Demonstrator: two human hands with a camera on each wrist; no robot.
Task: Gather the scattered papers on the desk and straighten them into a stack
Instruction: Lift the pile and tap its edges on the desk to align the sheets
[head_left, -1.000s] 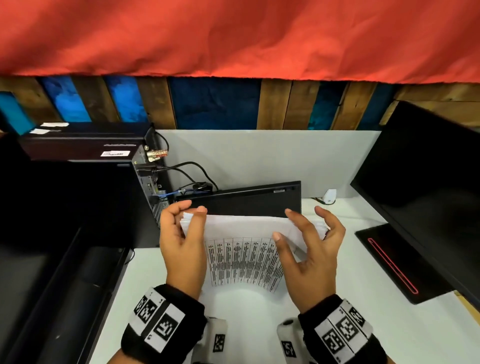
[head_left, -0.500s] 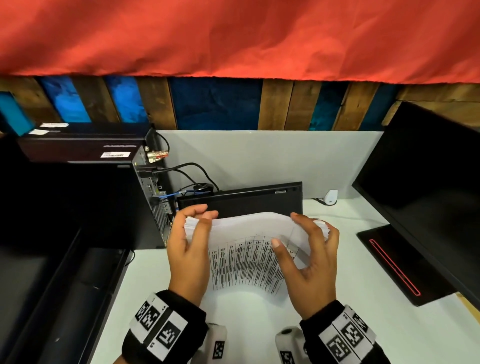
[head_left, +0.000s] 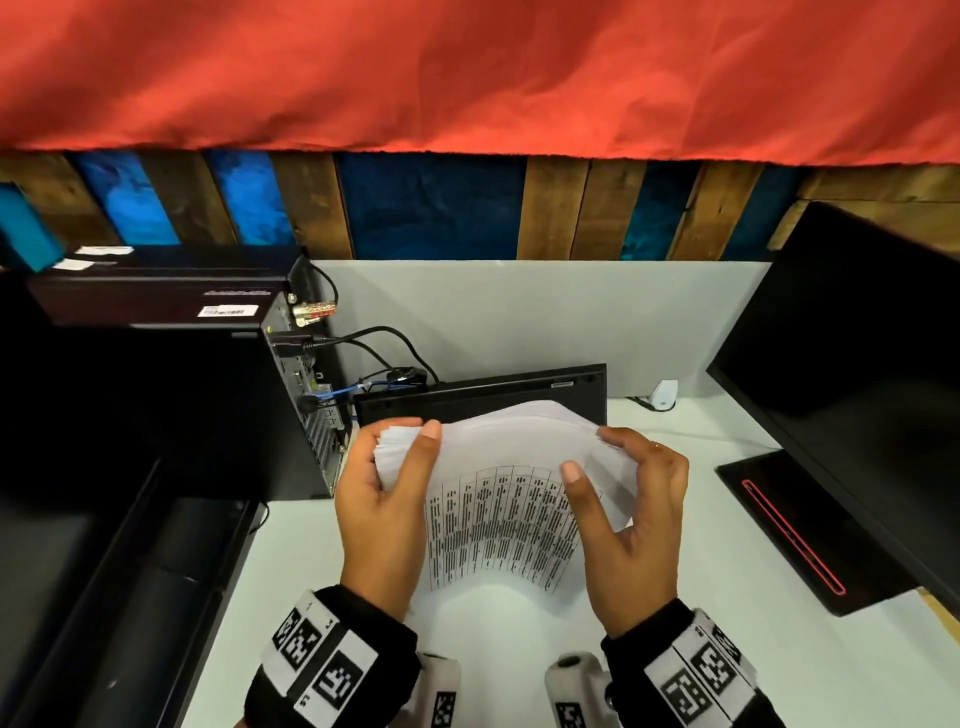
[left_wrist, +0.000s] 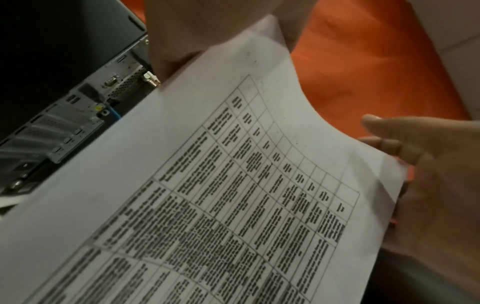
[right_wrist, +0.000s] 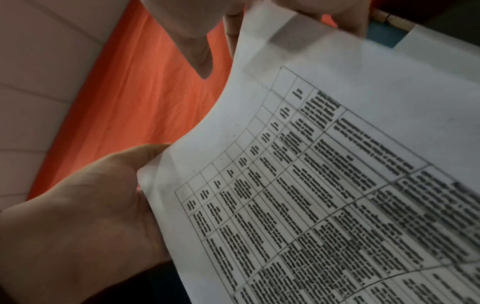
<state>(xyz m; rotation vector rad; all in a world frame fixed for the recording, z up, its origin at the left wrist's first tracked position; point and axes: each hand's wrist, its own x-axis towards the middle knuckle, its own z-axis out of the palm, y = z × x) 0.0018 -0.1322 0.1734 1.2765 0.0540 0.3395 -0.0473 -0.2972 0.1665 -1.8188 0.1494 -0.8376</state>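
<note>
Right then, the papers (head_left: 498, 499) were up off the white desk (head_left: 727, 649), held on edge between both hands in front of the black keyboard (head_left: 478, 395) propped against the divider. The left hand (head_left: 379, 514) was clamped on the sheaf's left edge, thumb across the front and fingers tucked behind; its wrist view showed the printed table running away toward the other palm. The right hand (head_left: 634, 525) sat at the right edge with fingers spread and only lightly curled, thumb lying on the printed face, so that was more a steadying touch than a firm grip. The top edge bowed upward between the two, and sheet edges fanned unevenly by the left thumb, so the stack looked gathered but not yet squared. The sheaf's long axis ran side to side, hand to hand, with its lower edge hanging toward the desk. Judging from that, the next move called for a tap straight down, and both hands were equally placed to do it.
</note>
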